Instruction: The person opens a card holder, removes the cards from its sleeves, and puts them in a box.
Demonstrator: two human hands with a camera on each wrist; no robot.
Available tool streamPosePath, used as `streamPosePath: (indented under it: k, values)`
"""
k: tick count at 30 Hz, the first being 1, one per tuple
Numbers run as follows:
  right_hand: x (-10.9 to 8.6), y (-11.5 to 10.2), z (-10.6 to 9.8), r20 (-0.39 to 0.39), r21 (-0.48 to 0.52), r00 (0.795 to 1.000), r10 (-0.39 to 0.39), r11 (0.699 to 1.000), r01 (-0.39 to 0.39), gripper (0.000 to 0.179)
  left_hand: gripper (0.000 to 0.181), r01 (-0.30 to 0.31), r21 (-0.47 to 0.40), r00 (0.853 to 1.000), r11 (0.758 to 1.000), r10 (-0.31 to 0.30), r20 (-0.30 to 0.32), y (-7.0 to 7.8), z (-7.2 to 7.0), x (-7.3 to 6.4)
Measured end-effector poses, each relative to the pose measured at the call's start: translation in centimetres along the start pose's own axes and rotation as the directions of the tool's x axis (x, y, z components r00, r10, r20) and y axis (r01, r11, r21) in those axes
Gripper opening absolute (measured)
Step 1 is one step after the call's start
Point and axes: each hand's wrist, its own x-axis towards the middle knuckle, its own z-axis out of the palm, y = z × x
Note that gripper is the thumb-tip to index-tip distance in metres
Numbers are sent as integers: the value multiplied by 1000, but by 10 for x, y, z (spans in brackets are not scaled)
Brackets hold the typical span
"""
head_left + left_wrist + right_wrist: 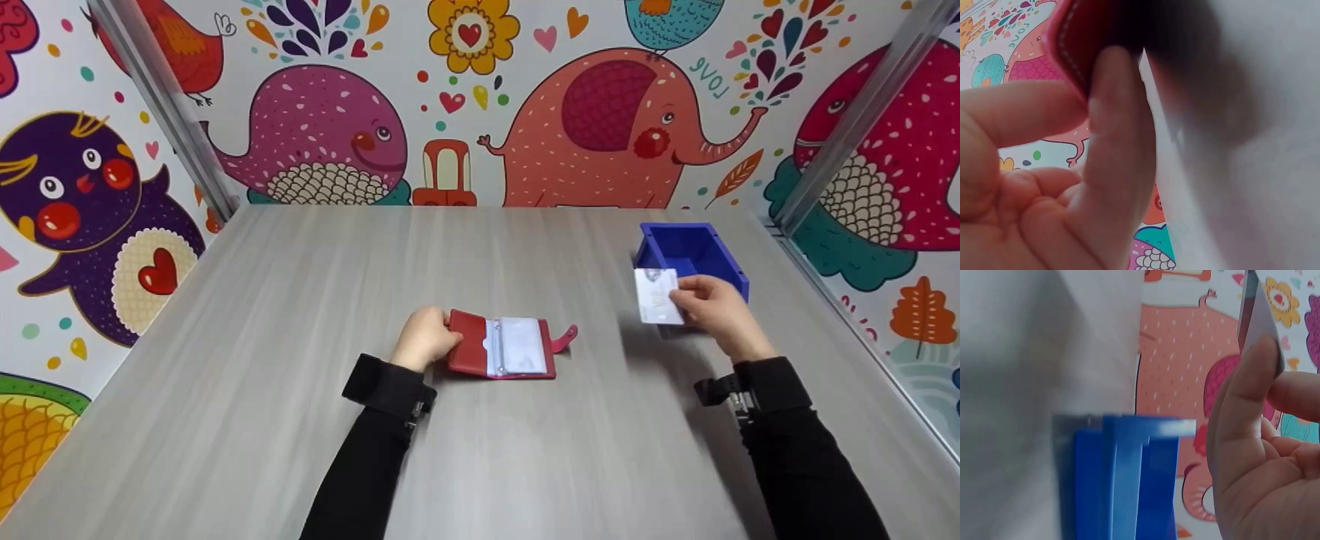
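Note:
A red card holder (469,343) lies open on the table, with clear plastic sleeves (523,345) inside and a strap with a snap (566,339) sticking out on its right. My left hand (426,337) pinches the left cover at its edge; in the left wrist view the thumb and a finger close on the stitched red corner (1072,48). Above the table to the right, my right hand (716,309) pinches a white card (658,297) by its right edge. The card is held up in front of a blue bin (731,262), hiding part of its near side.
The blue bin stands on the right of the grey table (300,300), near the right-hand wall. Printed panels with cartoon animals (592,135) enclose the back and sides, joined by metal corner posts (169,112).

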Motion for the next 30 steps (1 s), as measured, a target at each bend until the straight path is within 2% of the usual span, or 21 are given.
streamPosePath:
  k: [5,10,16,23,30]
  values:
    - [7,1,-17,-1,-63,997,80,995,-80,44,9,-4,6,1000,1000,4,-8,0,0,0]
    - [12,2,-30,-8,-117,993,114,987,-114,48,9,-12,10,1000,1000,12,-9,0,0,0]
    - [18,5,-40,-25,-109,994,106,988,-108,50,9,-3,10,1000,1000,3,-9,0,1,0]
    - [26,6,-43,-63,-171,992,105,979,-115,47,9,18,-10,1000,1000,-18,-3,1,1,-1]
    - [34,5,-43,-82,-176,993,82,980,-95,47,12,-9,0,1000,1000,9,-10,1,0,-1]
